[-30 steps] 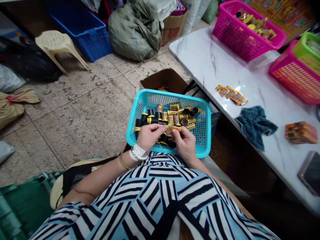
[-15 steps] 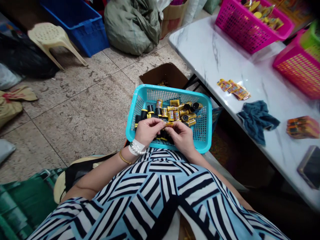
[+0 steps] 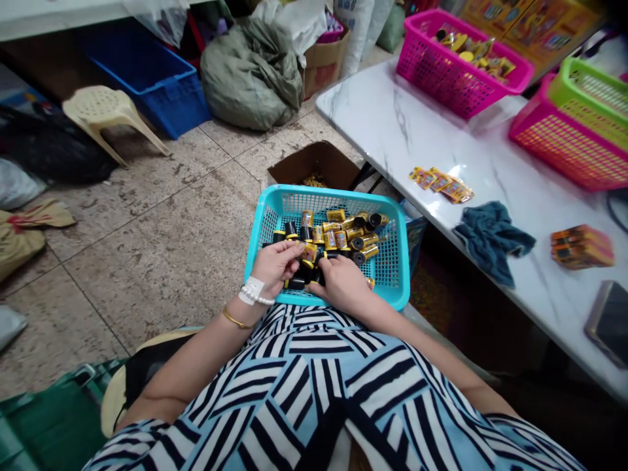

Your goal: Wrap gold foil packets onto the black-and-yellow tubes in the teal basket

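Observation:
A turquoise mesh basket (image 3: pixel 403 261) rests in front of my lap. In it lie several small black canisters (image 3: pixel 295 283) with yellow rims and several canisters in printed yellow wraps (image 3: pixel 341 240). My left hand (image 3: pixel 275 267), over the basket's left half, pinches a small yellow printed wrapper (image 3: pixel 309 252) between thumb and fingers. My right hand (image 3: pixel 343 284) is down among the black canisters, thumb and fingers bent round one of them. Its fingertips are partly hidden.
A marble-patterned table (image 3: pixel 380 124) on the right bears pink baskets (image 3: pixel 456 85), yellow printed packets (image 3: pixel 444 183), a blue cloth (image 3: pixel 493 239), an orange bundle (image 3: pixel 581 247) and a phone (image 3: pixel 611 320). Behind my basket stands a cardboard box (image 3: pixel 318 160). A stool (image 3: pixel 105 108) and blue crate (image 3: pixel 171 98) are left.
My hands were together at the yellow wrapper. Now the left keeps it, lifted a bit to the left, while the right has let go and lowered into the black canisters. The view has tilted up.

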Demonstrator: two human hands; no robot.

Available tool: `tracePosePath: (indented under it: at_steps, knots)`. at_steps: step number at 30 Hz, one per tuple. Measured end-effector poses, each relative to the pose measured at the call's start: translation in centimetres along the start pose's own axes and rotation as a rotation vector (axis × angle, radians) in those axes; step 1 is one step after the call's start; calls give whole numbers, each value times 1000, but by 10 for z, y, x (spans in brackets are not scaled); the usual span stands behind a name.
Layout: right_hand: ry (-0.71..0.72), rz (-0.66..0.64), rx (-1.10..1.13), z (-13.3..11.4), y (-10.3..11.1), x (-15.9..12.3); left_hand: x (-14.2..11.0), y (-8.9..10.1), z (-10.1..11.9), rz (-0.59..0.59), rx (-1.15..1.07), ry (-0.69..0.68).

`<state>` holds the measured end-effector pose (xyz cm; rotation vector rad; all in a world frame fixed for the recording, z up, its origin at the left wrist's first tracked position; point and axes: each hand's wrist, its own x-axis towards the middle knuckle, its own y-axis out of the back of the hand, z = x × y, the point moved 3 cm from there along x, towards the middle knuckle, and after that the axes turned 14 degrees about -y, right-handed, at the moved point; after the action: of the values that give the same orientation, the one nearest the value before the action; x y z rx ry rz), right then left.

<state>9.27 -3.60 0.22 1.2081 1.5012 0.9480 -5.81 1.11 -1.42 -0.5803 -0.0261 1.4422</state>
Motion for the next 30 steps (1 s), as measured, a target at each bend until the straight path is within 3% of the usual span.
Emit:
tracePosePath:
  at_steps: [7,12,14,19,26,30]
  knots:
    - [-18,72,618,29,25,-9,-1,-6,-1,50,-106,32]
    - [-42,-57,1144,35,28,-11,-3,-15,-8,26,-115,27]
    - [-52,-80,1235,36,25,-8,-4,-18,-10,-2,-131,49]
    - [-24,-78,1033,39,21,-1,-6,-20,-9,-45,-198,72]
    - [92,-66,580,31,50,1,-10,-20,-9,-56,-50,74]
    - [89,3,499,28,54,4,-9,-19,-12,-92,-11,57]
